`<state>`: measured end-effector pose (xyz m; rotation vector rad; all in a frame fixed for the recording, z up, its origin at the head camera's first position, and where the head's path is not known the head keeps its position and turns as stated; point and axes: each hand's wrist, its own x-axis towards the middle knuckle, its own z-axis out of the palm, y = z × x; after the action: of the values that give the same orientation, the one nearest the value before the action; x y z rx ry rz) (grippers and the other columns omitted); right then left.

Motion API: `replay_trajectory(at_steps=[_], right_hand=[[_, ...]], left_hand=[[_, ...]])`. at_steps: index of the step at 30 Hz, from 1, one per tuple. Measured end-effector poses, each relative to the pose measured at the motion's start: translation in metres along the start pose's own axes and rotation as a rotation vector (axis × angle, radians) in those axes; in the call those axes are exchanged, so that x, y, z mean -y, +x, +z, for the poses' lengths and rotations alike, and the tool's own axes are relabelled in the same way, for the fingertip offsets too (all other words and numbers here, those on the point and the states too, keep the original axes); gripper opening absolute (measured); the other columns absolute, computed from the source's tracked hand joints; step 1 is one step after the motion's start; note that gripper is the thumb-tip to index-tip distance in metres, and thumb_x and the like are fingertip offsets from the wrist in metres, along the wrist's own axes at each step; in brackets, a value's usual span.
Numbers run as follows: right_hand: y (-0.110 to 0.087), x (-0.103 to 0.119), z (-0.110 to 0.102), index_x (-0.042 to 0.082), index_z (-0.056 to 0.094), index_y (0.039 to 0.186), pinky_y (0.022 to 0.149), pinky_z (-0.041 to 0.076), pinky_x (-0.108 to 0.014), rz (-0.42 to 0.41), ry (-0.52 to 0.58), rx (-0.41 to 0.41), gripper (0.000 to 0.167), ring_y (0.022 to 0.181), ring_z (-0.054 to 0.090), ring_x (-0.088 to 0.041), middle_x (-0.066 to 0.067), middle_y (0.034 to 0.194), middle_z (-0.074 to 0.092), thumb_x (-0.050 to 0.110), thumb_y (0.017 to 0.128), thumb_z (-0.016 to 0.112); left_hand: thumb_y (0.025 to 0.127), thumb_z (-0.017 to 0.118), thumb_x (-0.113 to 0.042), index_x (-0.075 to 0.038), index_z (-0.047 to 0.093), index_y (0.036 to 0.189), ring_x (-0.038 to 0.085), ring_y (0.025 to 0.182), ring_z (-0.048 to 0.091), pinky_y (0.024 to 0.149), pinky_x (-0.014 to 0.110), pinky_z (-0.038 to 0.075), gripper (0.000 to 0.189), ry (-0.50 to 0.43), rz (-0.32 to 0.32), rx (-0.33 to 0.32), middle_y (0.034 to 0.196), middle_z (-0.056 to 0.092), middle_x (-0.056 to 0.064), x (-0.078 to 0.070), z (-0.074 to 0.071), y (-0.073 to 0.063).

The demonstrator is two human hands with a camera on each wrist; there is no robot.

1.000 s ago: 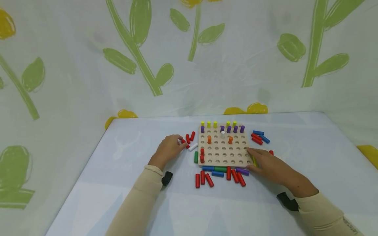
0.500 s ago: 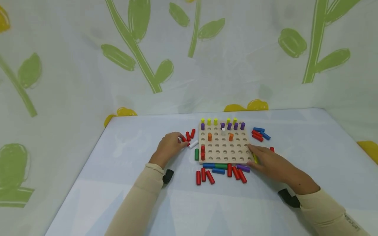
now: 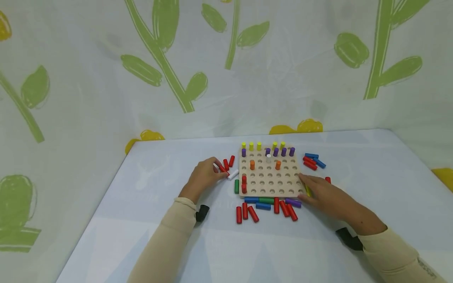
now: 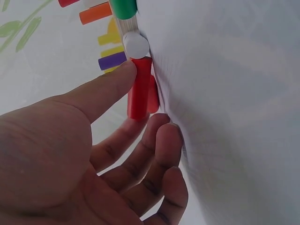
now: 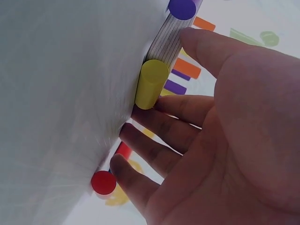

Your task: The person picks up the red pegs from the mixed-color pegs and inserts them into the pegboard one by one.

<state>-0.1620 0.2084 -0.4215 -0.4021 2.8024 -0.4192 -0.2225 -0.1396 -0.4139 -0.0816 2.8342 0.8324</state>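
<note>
My left hand [image 3: 203,175] pinches a red peg [image 4: 139,91] end to end between thumb and index fingertip, low at the table, left of the wooden pegboard [image 3: 266,179]. A white peg [image 3: 233,174] lies right by the thumb, and a green peg [image 3: 236,186] along the board's left side. My right hand [image 3: 325,196] rests at the board's right side, fingers loosely bent, thumb at the front corner. Under its palm a yellow peg [image 5: 151,86] lies against the board's edge, the index fingertip close to its far end.
Standing in the board are yellow pegs [image 3: 259,146], purple pegs [image 3: 275,151], two orange pegs [image 3: 252,165], a white peg [image 3: 268,158] and two red pegs [image 3: 244,188]. Loose pegs lie in front, including a blue peg [image 3: 263,206] and a purple peg [image 3: 293,203]. More red pegs [image 3: 310,166] lie behind right.
The head view has tilted slightly, shifting the board up a little in the picture. More of the red peg in my left hand shows now. My right hand stays by the board.
</note>
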Motion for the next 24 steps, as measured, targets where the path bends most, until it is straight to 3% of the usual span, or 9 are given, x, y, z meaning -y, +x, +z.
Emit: replay_trajectory(at_steps=[9,16,24], right_hand=[[-0.0008,0.0015,0.0007,0.003,0.031,0.155,0.104,0.042,-0.063,0.013,-0.009,-0.016,0.082,0.140,0.035,-0.050,-0.030,0.152,0.038,0.047,0.094,0.064],[-0.0015,0.0028,-0.0010,0.004,0.031,0.156,0.104,0.043,-0.062,0.018,-0.016,-0.015,0.084,0.140,0.036,-0.050,-0.030,0.152,0.039,0.048,0.093,0.065],[-0.0013,0.0032,-0.0007,0.004,0.031,0.156,0.103,0.043,-0.063,0.014,-0.012,-0.017,0.084,0.140,0.036,-0.050,-0.030,0.152,0.039,0.049,0.093,0.065]], left_hand=[[0.086,0.080,-0.026,-0.015,0.059,0.110,0.020,0.084,0.058,0.073,0.029,0.050,0.033,-0.075,0.019,0.006,0.093,0.066,0.005,0.0020,0.0028,0.0042],[0.089,0.076,-0.025,-0.016,0.059,0.112,0.022,0.091,0.062,0.082,0.033,0.056,0.030,-0.094,0.027,0.012,0.104,0.069,0.006,-0.0019,0.0025,0.0043],[0.092,0.072,-0.021,-0.014,0.058,0.114,0.018,0.082,0.065,0.075,0.028,0.056,0.027,-0.158,0.041,0.031,0.110,0.069,0.008,-0.0022,0.0015,0.0049]])
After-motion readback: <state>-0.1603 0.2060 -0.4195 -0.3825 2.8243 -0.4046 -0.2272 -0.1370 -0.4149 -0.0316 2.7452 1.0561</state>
